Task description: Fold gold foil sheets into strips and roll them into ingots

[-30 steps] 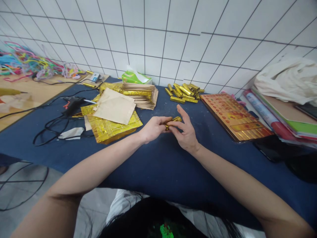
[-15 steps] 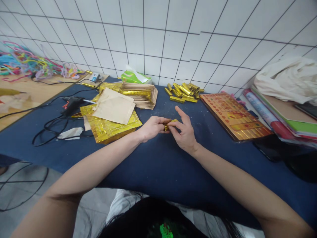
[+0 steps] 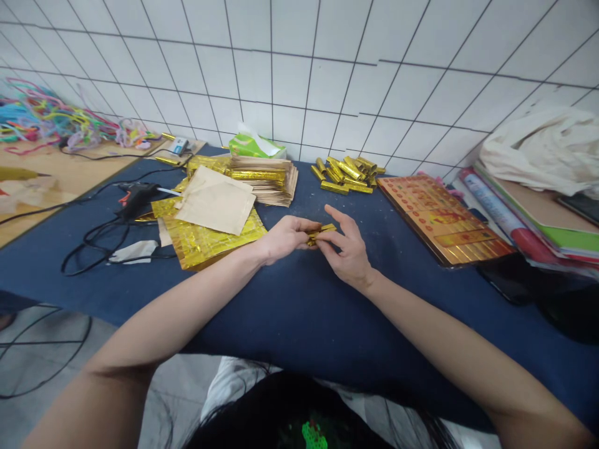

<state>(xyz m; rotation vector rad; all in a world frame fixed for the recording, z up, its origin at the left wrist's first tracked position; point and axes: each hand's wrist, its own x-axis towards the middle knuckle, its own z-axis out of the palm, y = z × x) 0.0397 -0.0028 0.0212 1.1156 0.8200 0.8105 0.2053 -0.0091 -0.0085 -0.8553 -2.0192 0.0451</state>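
Between my two hands, above the blue cloth (image 3: 299, 312), is a small gold foil piece (image 3: 322, 233). The fingers of my left hand (image 3: 287, 239) pinch its left side. My right hand (image 3: 347, 249) grips it with thumb and a finger, while the index finger sticks up and away. Fingertips cover much of the piece. Behind my hands lies a pile of rolled gold tubes (image 3: 349, 173). To the left are gold foil sheets (image 3: 196, 246) with a beige paper (image 3: 218, 199) on top, and a stack of paper (image 3: 271, 181) with a gold band.
A black glue gun (image 3: 138, 198) with a coiled cable lies at the left, near a white scrap (image 3: 135, 251). Pipe cleaners (image 3: 56, 121) heap at the far left. At the right are an orange-gold booklet (image 3: 444, 218), stacked folders (image 3: 552, 218) and a white cloth bag (image 3: 543, 149).
Both hands have shifted very slightly, and a little more of the gold piece shows between the fingers. The objects on the table have not moved.
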